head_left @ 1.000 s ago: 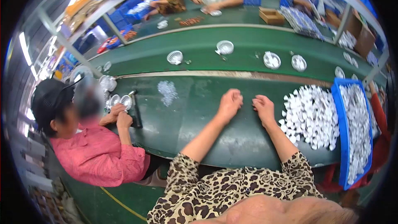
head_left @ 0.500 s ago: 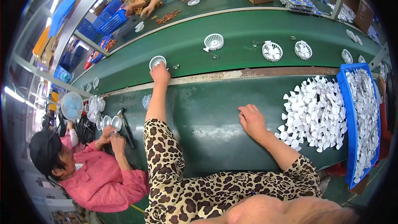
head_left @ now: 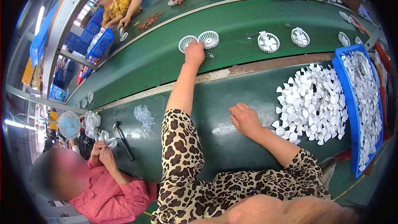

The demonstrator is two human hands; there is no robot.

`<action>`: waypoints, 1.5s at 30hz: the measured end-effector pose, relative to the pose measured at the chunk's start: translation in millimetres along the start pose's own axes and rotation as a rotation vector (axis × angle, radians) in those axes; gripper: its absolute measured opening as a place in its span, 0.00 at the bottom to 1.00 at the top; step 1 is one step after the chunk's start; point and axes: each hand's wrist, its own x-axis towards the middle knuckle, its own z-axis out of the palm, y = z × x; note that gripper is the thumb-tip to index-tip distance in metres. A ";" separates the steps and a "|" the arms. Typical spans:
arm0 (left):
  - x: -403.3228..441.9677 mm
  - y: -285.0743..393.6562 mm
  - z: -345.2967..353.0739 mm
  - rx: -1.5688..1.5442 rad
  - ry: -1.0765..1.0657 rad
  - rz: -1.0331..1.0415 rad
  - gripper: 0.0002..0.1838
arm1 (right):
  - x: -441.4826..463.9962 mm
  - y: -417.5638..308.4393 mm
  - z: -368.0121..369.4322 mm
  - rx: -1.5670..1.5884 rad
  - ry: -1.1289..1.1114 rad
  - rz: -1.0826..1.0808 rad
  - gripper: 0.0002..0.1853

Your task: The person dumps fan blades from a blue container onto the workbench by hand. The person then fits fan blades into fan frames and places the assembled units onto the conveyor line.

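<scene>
My left hand (head_left: 195,54) reaches over the green belt, its fingers closed at the near rim of a white slatted fan housing (head_left: 186,44). Right beside that housing, nearly touching it, lies another white fan housing (head_left: 209,39). A small green circuit board (head_left: 211,56) lies just to the right of the hand. My right hand (head_left: 245,119) rests on the dark green worktable with loosely bent fingers and holds nothing. To its right is a large heap of white fan blades (head_left: 314,103).
A blue tray (head_left: 355,141) full of white blades stands at the right. Fan housings with blades (head_left: 268,42) lie further along the belt (head_left: 157,54). Small clear pieces (head_left: 144,118) and a hammer (head_left: 123,140) lie left, near a co-worker in pink (head_left: 112,195). Other people work opposite.
My left hand has moved right along the belt with the fan housing, bringing it beside the other one. My right hand stays on the table. The view has shifted slightly.
</scene>
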 end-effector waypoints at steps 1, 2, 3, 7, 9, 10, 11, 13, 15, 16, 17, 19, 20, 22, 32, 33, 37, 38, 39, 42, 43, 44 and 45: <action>-5.7 3.7 -2.6 -0.035 0.024 -0.019 0.10 | -0.1 -0.2 1.1 0.004 0.009 0.003 0.10; -12.9 5.7 -6.0 -0.058 0.039 -0.033 0.10 | 0.1 0.1 2.3 0.000 0.010 -0.009 0.11; -22.5 10.2 -12.7 -0.088 0.052 -0.044 0.11 | -1.0 1.3 2.1 -0.010 0.010 -0.014 0.11; -102.5 35.2 -70.2 -0.081 0.088 -0.012 0.13 | -2.8 2.0 3.1 -0.015 0.014 -0.020 0.10; -153.1 43.8 -95.8 -0.085 0.090 0.035 0.10 | -3.8 3.0 5.7 -0.011 0.010 -0.015 0.08; -177.0 46.1 -100.6 -0.076 0.038 0.018 0.11 | -2.0 4.7 7.1 -0.013 0.010 -0.027 0.08; -198.5 46.7 -105.3 -0.061 -0.009 -0.004 0.11 | -0.8 5.2 6.3 -0.020 0.016 -0.010 0.08; -232.8 47.2 -111.0 -0.027 -0.128 0.020 0.15 | -1.0 3.4 5.6 -0.020 -0.006 -0.025 0.07; -253.9 47.5 -127.2 -0.002 -0.312 0.063 0.24 | -1.2 2.7 7.4 -0.017 -0.010 -0.016 0.06; -260.1 47.5 -138.2 -0.010 -0.312 0.108 0.26 | -1.4 2.4 8.6 -0.032 -0.014 -0.012 0.06; -260.3 47.7 -149.9 0.017 -0.368 0.087 0.26 | -1.3 1.6 8.7 -0.046 -0.019 -0.008 0.06; -256.2 47.2 -157.2 0.058 -0.247 0.073 0.24 | 1.9 -1.9 2.0 -0.079 -0.086 -0.029 0.06; -249.8 49.9 -159.3 0.030 -0.175 0.088 0.23 | 2.8 -4.3 -3.9 -0.107 -0.148 -0.046 0.07; -233.5 51.6 -145.3 -0.028 -0.116 0.072 0.22 | 6.9 -17.4 -33.8 -0.115 -0.212 -0.058 0.10; -196.8 72.7 -100.0 -0.203 -0.041 -0.015 0.09 | -72.1 -8.6 -151.6 -0.423 -0.111 0.097 0.15; -196.7 78.6 -104.8 -0.286 0.022 -0.053 0.09 | -82.0 -3.1 -141.3 -0.475 -0.181 0.112 0.14; -209.3 107.5 -117.6 -0.724 0.097 -0.335 0.11 | -104.0 13.2 -95.4 -0.518 -0.062 -0.034 0.11; -213.1 108.2 -109.2 -0.907 0.150 -0.349 0.12 | -99.5 12.9 -89.9 -0.541 -0.042 -0.036 0.10; -217.4 113.5 -104.9 -1.226 0.077 -0.488 0.13 | -95.2 10.5 -87.3 -0.579 -0.012 -0.053 0.09; -237.7 124.3 -107.5 -1.887 -0.180 -0.743 0.15 | -78.4 8.3 -92.4 -0.533 -0.007 -0.048 0.07; -243.1 124.1 -105.2 -1.970 -0.247 -0.792 0.17 | -71.8 9.6 -94.2 -0.463 0.027 0.000 0.09; -248.6 123.6 -101.1 -2.049 -0.230 -0.798 0.17 | -67.1 9.0 -95.4 -0.462 0.033 -0.001 0.09; -253.2 123.0 -96.3 -2.130 -0.218 -0.800 0.17 | -63.3 5.2 -99.0 -0.206 0.035 0.095 0.10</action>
